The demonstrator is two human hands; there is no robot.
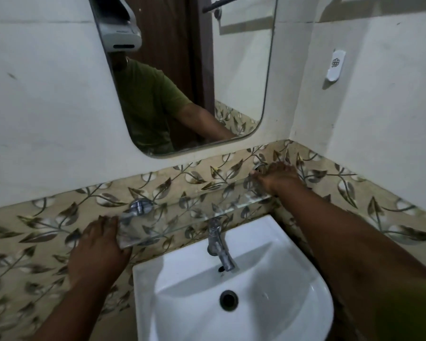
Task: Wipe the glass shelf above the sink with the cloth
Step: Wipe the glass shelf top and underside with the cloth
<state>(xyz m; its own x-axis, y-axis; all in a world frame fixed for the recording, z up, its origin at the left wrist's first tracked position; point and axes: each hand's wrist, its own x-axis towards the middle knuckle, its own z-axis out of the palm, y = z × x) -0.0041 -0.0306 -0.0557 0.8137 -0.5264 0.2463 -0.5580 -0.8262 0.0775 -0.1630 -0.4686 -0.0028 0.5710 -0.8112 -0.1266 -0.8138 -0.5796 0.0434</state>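
White ceramic sink (268, 313), nearest me, with a drain at its centre and a chrome tap (218, 244) at the back rim.

Left hand (97, 247): I see it flat against the left end of the shelf, fingers together and extended, palm on the end edge. It presses rather than clamps.

Glass shelf (182, 217): clear plate, just above the tap, running from lower left to upper right along the leaf-patterned tile (35, 232). A chrome bracket (140, 206) fixes it near the left end; a second fitting shows by the right hand. I judge it stiff, brittle and slick, with hard edges. It is fixed, so I would steady it at the ends near the brackets and press lightly.

Right hand (277, 177): at the far right end of the shelf, fingers curled and bunched near the right fitting. Whether they pinch anything I cannot tell.

Cloth: none visible. It may be bunched under the right hand, but I cannot confirm it.

Mirror (194, 77): farthest, on the white wall, reflecting a green sleeve and an arm. A white holder (335, 66) hangs on the right wall.
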